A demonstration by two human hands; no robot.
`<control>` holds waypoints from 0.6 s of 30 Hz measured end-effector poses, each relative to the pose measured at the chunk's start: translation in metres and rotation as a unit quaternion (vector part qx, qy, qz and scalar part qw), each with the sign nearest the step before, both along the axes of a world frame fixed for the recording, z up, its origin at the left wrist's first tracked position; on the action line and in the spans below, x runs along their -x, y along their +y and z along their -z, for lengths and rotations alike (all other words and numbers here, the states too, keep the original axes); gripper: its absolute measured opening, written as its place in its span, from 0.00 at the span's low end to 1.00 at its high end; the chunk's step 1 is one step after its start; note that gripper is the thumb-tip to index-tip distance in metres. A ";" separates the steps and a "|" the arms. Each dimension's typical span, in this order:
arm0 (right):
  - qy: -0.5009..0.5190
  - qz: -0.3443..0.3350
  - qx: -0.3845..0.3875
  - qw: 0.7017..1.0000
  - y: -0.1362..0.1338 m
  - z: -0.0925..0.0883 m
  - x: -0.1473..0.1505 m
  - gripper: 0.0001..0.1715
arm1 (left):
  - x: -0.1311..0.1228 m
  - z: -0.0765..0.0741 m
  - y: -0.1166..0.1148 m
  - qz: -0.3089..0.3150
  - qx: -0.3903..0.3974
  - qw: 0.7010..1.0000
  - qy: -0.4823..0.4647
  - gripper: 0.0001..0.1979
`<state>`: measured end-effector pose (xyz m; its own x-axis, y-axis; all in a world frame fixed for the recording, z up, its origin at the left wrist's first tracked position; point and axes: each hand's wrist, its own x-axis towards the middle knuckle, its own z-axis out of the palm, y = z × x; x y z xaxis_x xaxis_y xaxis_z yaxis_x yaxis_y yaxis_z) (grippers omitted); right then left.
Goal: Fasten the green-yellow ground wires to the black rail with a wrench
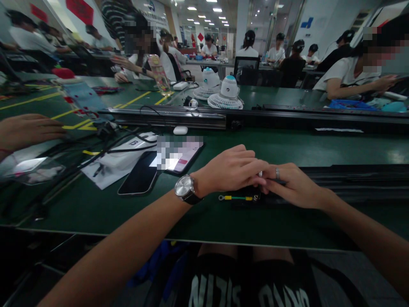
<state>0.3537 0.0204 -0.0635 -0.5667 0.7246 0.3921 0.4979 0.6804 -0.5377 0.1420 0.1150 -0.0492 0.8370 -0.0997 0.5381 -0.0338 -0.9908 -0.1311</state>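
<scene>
Left hand (231, 168) and right hand (295, 183) meet at the black rail (354, 178), fingers together; whether they pinch anything, I can't tell. A ring-terminal wire (238, 198) lies beside them, toward the table's (198, 226) front edge.

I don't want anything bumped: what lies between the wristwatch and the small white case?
In the head view, a phone with a lit screen lies between the wristwatch and the small white case.

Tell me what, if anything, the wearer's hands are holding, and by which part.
It cannot be told: the left hand and right hand meet over the black bar, hiding any grip there. The green wire below them shows its left end untouched.
</scene>
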 end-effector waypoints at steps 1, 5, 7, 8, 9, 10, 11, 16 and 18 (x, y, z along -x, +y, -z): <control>-0.001 -0.001 0.001 1.000 0.000 0.000 0.000 0.14 | 0.000 0.000 0.000 -0.001 -0.010 1.000 -0.004 0.19; 0.000 0.001 -0.001 1.000 0.000 -0.001 0.000 0.13 | 0.000 -0.001 0.001 0.005 -0.037 0.999 -0.015 0.18; 0.000 0.003 -0.003 1.000 0.000 -0.001 0.001 0.13 | 0.000 -0.001 0.000 0.004 -0.044 0.999 -0.018 0.17; 0.001 0.004 -0.002 1.000 0.000 -0.001 0.000 0.13 | 0.000 -0.001 0.000 0.004 -0.046 0.999 -0.020 0.17; 0.002 0.005 -0.001 1.000 0.000 -0.001 0.000 0.12 | 0.000 -0.001 0.000 0.003 -0.048 0.999 -0.022 0.17; 0.004 0.006 0.000 1.000 0.000 -0.001 0.000 0.12 | 0.000 0.000 0.000 0.002 -0.049 0.999 -0.024 0.17; 0.006 0.007 0.002 1.000 0.000 -0.001 0.000 0.11 | 0.000 0.000 0.000 -0.002 -0.050 0.998 -0.025 0.17; 0.009 0.003 -0.001 1.000 -0.001 0.000 -0.001 0.11 | 0.000 -0.001 -0.003 -0.023 -0.058 0.998 -0.029 0.18; 0.006 0.004 -0.003 1.000 -0.001 0.001 -0.002 0.11 | -0.001 -0.001 -0.004 -0.025 -0.063 0.997 -0.037 0.18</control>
